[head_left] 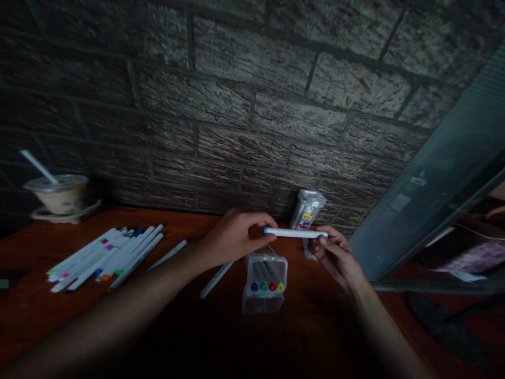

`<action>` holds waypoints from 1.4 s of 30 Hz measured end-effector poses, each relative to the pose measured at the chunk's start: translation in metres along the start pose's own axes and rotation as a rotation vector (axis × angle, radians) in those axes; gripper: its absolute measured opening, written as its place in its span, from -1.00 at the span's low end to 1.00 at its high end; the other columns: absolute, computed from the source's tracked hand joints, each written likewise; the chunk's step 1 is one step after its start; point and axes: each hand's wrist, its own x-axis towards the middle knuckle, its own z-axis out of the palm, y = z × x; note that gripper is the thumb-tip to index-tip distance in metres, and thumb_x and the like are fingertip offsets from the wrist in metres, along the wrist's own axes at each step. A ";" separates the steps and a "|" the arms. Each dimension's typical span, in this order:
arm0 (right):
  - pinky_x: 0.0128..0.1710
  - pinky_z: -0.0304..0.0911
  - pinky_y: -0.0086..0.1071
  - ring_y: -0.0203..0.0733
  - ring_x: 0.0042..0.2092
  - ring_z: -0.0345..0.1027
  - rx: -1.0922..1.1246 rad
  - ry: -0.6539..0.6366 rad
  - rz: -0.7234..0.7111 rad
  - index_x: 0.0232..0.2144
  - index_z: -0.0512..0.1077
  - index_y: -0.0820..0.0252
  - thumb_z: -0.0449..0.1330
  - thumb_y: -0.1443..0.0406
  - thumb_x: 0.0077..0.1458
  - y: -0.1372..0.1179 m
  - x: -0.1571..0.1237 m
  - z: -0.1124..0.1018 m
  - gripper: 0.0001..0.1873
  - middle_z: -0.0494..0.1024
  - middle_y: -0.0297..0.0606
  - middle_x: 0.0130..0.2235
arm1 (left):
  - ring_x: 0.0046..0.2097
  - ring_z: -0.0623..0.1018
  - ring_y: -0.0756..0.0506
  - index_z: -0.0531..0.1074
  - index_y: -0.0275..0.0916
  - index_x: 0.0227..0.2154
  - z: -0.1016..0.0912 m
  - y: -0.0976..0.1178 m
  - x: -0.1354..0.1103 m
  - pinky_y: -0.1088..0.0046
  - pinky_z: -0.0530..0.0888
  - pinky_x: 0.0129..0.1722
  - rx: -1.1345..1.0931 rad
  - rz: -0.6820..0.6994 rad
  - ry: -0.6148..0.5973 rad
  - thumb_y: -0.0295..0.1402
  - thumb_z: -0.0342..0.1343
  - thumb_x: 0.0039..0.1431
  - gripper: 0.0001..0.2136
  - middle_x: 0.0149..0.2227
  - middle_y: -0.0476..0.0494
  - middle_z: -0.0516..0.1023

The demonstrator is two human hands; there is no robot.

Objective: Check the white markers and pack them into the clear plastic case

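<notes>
A white marker [295, 232] with teal ends is held level between my two hands, above the table. My right hand [335, 252] pinches its right end between thumb and fingers. At the other end, my left hand [240, 231] has its thumb and fingers closed around the tip. Below the marker, a clear plastic case [265, 302] lies on the table with its end towards me. Several markers [267, 281] with purple, green, red and yellow ends sit inside it. A loose marker [216, 279] lies left of the case, partly hidden by my left arm.
A pile of white markers [114, 252] with coloured ends covers the table's left side, and a single marker [168, 255] lies beside it. A lidded drink cup [61, 195] with a straw stands behind. Another clear case [310, 208] stands upright near the brick wall [256, 110].
</notes>
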 end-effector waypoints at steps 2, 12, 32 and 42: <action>-0.54 0.27 -0.46 -0.31 -0.51 0.38 0.012 0.001 -0.003 -0.30 0.61 0.06 0.55 0.19 -0.11 0.000 -0.001 0.001 -0.70 0.56 -0.39 -0.49 | -0.42 0.56 0.02 0.64 -0.21 -0.20 0.001 -0.009 0.000 0.52 0.40 -0.44 0.016 -0.030 -0.012 -0.39 0.27 0.25 -0.90 -0.40 0.02 0.66; -0.52 0.31 -0.45 -0.32 -0.51 0.43 -0.113 -0.023 -0.128 -0.23 0.64 0.13 0.51 0.23 0.02 0.005 -0.007 0.009 -0.76 0.63 -0.32 -0.48 | -0.34 0.60 -0.02 0.61 -0.20 -0.17 0.003 -0.038 -0.002 0.48 0.43 -0.34 0.120 -0.069 -0.075 -0.41 0.24 0.28 -0.90 -0.29 -0.01 0.69; -0.56 0.52 -0.51 -0.18 -0.49 0.62 -0.090 0.190 0.112 -0.43 0.65 0.27 0.63 0.10 -0.22 -0.062 -0.030 0.045 -0.59 0.73 -0.10 -0.42 | -0.35 0.51 -0.03 0.58 -0.28 -0.27 -0.013 -0.011 0.006 0.47 0.30 -0.36 -0.067 -0.175 -0.239 -0.23 0.04 0.41 -0.72 -0.39 -0.05 0.58; -0.50 0.55 -0.48 -0.17 -0.47 0.64 -0.157 0.143 0.125 -0.37 0.65 0.25 0.60 0.10 -0.15 -0.079 -0.044 0.048 -0.61 0.74 -0.09 -0.42 | -0.37 0.50 -0.03 0.56 -0.32 -0.36 -0.021 0.003 0.006 0.46 0.31 -0.34 -0.064 -0.159 -0.341 -0.27 0.00 0.42 -0.68 -0.43 -0.08 0.57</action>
